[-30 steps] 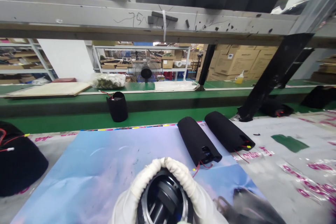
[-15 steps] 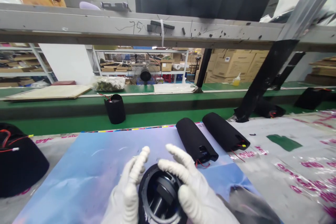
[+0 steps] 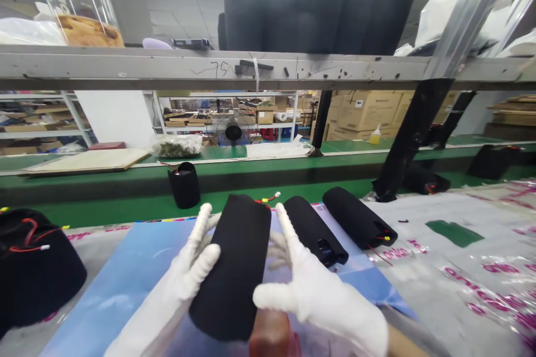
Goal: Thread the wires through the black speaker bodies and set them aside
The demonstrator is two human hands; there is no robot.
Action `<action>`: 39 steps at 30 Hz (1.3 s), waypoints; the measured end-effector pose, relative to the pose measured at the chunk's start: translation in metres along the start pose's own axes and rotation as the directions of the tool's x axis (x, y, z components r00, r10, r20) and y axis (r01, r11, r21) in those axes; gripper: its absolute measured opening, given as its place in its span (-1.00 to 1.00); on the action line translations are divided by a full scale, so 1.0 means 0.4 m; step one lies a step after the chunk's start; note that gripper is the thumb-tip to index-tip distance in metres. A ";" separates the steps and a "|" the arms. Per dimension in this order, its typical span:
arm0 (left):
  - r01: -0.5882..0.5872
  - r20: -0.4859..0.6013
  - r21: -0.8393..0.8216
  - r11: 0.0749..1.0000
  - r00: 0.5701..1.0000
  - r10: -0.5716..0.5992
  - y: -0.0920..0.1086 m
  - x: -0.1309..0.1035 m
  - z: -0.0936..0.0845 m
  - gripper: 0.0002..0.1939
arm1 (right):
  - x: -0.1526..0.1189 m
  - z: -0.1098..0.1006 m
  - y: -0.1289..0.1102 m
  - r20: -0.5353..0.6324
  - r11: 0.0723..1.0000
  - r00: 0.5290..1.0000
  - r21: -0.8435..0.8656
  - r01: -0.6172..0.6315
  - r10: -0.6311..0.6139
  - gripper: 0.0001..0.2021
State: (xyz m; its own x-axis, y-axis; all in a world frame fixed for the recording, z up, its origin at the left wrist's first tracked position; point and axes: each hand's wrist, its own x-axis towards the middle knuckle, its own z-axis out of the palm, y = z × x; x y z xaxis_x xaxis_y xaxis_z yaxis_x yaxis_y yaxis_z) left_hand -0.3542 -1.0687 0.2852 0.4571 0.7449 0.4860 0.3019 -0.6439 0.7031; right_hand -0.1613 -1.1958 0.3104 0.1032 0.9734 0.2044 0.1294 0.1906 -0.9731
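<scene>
In front of me a black fabric-covered cylinder [image 3: 234,268] stands tilted, its long side facing me. My left hand [image 3: 196,262], in a white glove, grips its left side with the thumb across the front. My right hand [image 3: 297,273], also gloved, is at the right side; its thumb touches the lower edge, and the other fingers reach along the side. Red wires with a white connector [image 3: 276,195] stick out behind the cylinder's top. To the right lie two similar black cylinders, one nearer [image 3: 316,231] and one farther [image 3: 358,217].
A blue printed sheet [image 3: 113,284] covers the work surface. A large black piece with red wires [image 3: 39,273] is at left. A small black cylinder [image 3: 184,185] stands on the green ledge. Below my hands is a blurred reddish-brown thing [image 3: 270,332]. A shelf beam [image 3: 167,70] crosses above.
The cylinder has turned from its open ringed end facing me to its long black side, and it now reaches higher in view. Both hands have shifted up and farther apart. My view has tilted upward.
</scene>
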 end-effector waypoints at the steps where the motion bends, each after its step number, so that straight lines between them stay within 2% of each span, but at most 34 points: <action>1: 0.026 0.073 -0.113 0.993 0.997 -0.018 -0.006 0.013 0.010 -0.27 | 0.030 0.013 0.003 0.009 1.000 1.000 0.019 -0.015 0.015 0.14; 2: 0.005 0.101 -0.149 0.989 0.995 0.010 -0.015 0.024 0.026 -0.13 | 0.062 0.024 0.013 0.009 0.999 0.999 0.025 -0.031 0.031 0.15; 3: -0.035 0.082 -0.138 0.990 0.996 0.047 -0.026 0.033 0.046 -0.01 | 0.092 0.031 0.027 -0.017 0.999 0.999 0.032 -0.040 0.040 0.15; 6: -0.059 0.017 -0.113 0.992 0.998 0.061 -0.058 0.054 0.105 -0.05 | 0.164 0.030 0.070 -0.057 0.998 0.997 0.053 -0.042 0.045 0.11; 8: -0.032 -0.009 -0.113 0.993 0.999 0.031 -0.069 0.062 0.125 -0.07 | 0.185 0.014 0.081 -0.026 0.996 0.999 0.082 -0.044 0.046 0.09; 11: 0.018 0.012 -0.172 0.985 1.000 -0.016 -0.064 0.067 0.119 0.04 | 0.185 -0.022 0.062 0.073 0.989 0.996 0.136 -0.058 0.049 0.00; 15: 0.048 0.135 -0.295 0.954 0.991 -0.008 -0.041 0.081 0.094 0.15 | 0.175 -0.071 0.029 0.170 0.987 0.985 0.153 -0.045 0.019 -0.25; 18: 0.065 0.186 -0.343 0.937 0.983 -0.001 -0.031 0.099 0.089 0.15 | 0.187 -0.088 0.022 0.149 0.993 0.989 0.112 -0.030 0.013 -0.23; 22: 0.063 0.188 -0.338 0.939 0.982 0.002 -0.034 0.118 0.098 0.17 | 0.230 -0.073 0.007 0.057 0.999 0.998 0.040 -0.030 0.028 -0.22; 25: 0.039 0.160 -0.295 0.955 0.987 0.009 -0.046 0.122 0.114 0.23 | 0.273 -0.046 -0.009 0.012 0.997 0.998 -0.029 -0.066 0.066 -0.30; 27: -0.005 0.113 -0.264 0.965 0.993 0.037 -0.060 0.119 0.125 0.19 | 0.301 -0.031 -0.013 0.004 0.993 0.997 -0.081 -0.081 0.081 -0.35; 30: -0.145 -0.039 -0.217 0.965 0.989 0.140 -0.085 0.101 0.126 0.09 | 0.336 -0.025 -0.006 0.047 0.989 0.996 -0.133 -0.070 0.077 -0.43; 32: -0.286 -0.217 -0.142 0.948 0.943 0.252 -0.100 0.082 0.111 -0.07 | 0.351 -0.032 0.005 0.081 0.986 0.994 -0.154 -0.059 0.072 -0.45; 34: -0.423 -0.339 -0.008 0.906 0.854 0.395 -0.108 0.063 0.091 -0.34 | 0.361 -0.042 0.015 0.104 0.984 0.992 -0.173 -0.051 0.069 -0.45; 36: -0.518 -0.334 0.126 0.846 0.781 0.528 -0.106 0.053 0.078 -0.53 | 0.365 -0.051 0.019 0.130 0.982 0.990 -0.188 -0.038 0.063 -0.45; 39: -0.581 -0.248 0.234 0.780 0.740 0.626 -0.087 0.064 0.082 -0.59 | 0.365 -0.053 0.016 0.167 0.977 0.985 -0.210 -0.016 0.052 -0.45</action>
State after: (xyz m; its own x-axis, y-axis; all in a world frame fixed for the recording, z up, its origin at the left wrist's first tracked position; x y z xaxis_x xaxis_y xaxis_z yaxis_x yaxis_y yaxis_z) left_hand -0.3257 -1.0328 0.2563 0.3196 0.1914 0.9280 0.1651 -0.9757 0.1444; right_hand -0.1244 -1.0554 0.3364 -0.0565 0.9895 0.1328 0.3323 0.1441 -0.9321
